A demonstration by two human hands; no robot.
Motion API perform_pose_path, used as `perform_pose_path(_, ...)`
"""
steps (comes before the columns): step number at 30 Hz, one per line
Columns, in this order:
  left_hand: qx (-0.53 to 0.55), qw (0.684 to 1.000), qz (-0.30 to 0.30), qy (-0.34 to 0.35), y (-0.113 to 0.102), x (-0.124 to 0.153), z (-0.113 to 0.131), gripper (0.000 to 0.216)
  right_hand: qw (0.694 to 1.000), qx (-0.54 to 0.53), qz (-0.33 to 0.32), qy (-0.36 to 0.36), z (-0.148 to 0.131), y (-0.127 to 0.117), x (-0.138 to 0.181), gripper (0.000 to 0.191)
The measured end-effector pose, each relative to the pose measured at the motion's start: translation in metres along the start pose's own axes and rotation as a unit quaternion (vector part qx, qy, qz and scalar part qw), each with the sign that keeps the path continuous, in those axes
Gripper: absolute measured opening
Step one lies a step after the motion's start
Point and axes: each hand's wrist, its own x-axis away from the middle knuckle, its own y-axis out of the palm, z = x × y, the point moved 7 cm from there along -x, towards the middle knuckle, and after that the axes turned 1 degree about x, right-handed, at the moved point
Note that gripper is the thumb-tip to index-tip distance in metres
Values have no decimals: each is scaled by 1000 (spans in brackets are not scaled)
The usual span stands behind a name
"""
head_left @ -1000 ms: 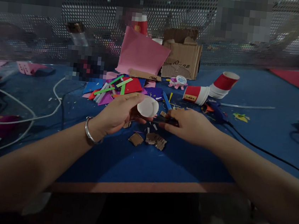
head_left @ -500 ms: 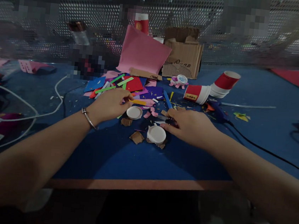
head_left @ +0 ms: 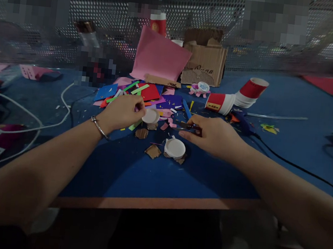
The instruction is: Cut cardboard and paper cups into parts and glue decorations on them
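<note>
Between the thumb and fingers of my left hand (head_left: 126, 112) is the edge of a white paper disc (head_left: 151, 116), which looks like a cut-off cup bottom. My right hand (head_left: 213, 135) is closed around scissors (head_left: 188, 127), their blades pointing left. A second white disc (head_left: 175, 148) rests on brown cardboard just below the scissors. Small cardboard pieces (head_left: 152, 151) lie on the blue table near it. Beyond my left hand are coloured paper scraps (head_left: 148, 93), partly hidden by that hand.
Red-and-white paper cups (head_left: 220, 103) lie and stand at right, near a corded glue gun (head_left: 241, 122). Behind are a pink sheet (head_left: 160, 56) and a cardboard box (head_left: 204, 63) before a perforated screen. White cables (head_left: 40, 119) run along the left.
The white disc near my left hand has risen slightly and is now in my fingers. My right hand has lifted the scissors a little away from the lower disc.
</note>
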Motion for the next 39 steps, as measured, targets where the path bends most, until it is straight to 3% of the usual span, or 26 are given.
perform_pose_path(3, 96, 993, 61, -18, -10, 2, 3, 10, 994, -103, 35, -25, -1, -6, 1, 39)
perform_pose_path(5, 141, 988, 68, -10, -10, 4, 7, 10, 987, -146, 40, -45, -3, -6, 1, 40)
perform_pose_path(11, 183, 982, 36, 15, 4, 2, 8, 8, 983, -148, -25, -107, -20, 3, 5, 46)
perform_pose_path(15, 313, 949, 6, -35, 15, -1, -3, 17, 985, -131, -70, -82, -23, 11, 9, 62)
perform_pose_path(18, 323, 944, -49, -53, 22, -2, -4, 22, 986, -122, -67, -92, -25, 11, 10, 55)
perform_pose_path(20, 272, 960, -70, -17, 21, -2, 1, 20, 984, -130, -62, -106, -26, 9, 9, 42)
perform_pose_path(22, 217, 974, -53, 26, 15, -1, 8, 17, 982, -142, -58, -114, -24, 8, 7, 31)
perform_pose_path(27, 190, 980, 4, 62, 6, 3, 23, 18, 985, -148, -23, -83, -11, 6, -3, 30)
perform_pose_path(33, 195, 957, 2, 213, 13, 19, 59, 18, 976, -198, 26, -86, -7, -2, -4, 36)
perform_pose_path(39, 141, 933, -52, 328, 33, 31, 87, 14, 965, -234, 95, -68, -1, -10, -4, 31)
